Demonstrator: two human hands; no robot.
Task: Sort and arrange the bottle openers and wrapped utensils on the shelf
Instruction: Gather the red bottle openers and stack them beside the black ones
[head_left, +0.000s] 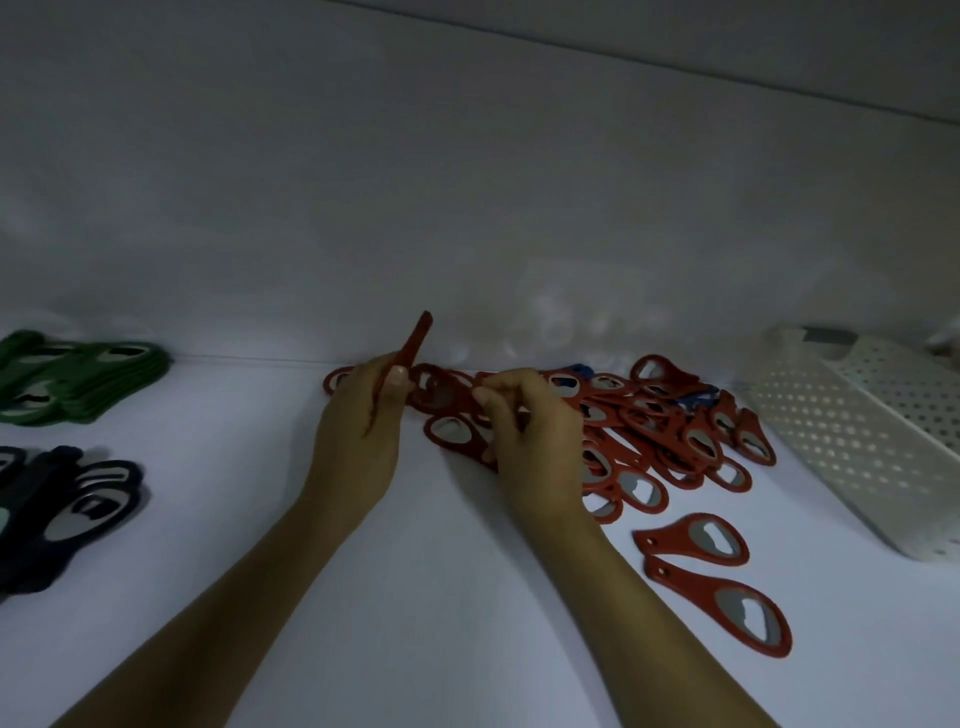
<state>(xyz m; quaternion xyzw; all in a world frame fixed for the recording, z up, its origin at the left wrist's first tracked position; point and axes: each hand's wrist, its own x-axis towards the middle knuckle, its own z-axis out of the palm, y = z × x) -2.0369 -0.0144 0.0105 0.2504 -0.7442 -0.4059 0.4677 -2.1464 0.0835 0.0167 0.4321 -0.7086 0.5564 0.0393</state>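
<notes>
Hands sorting on the shelf (415, 597): the left hand (358, 431) grips one red opener (418, 338) upright, lifted clear, probably for stacking. The right hand (524, 431) curls into the loose red pile (675, 431) beneath and to its right; its grasp is unclear. The green stack (78, 379) and dark stack (67, 509), grouped by colour, lie well left.

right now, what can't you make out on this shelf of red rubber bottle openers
Head view:
Whether the right hand grips anything: its curled fingers hide it.
Green opener stack and dark navy opener stack: cut by the left edge.
White perforated plastic basket: wall hides contents, right edge cuts it.
Blue pieces: buried in the red opener pile.
</notes>
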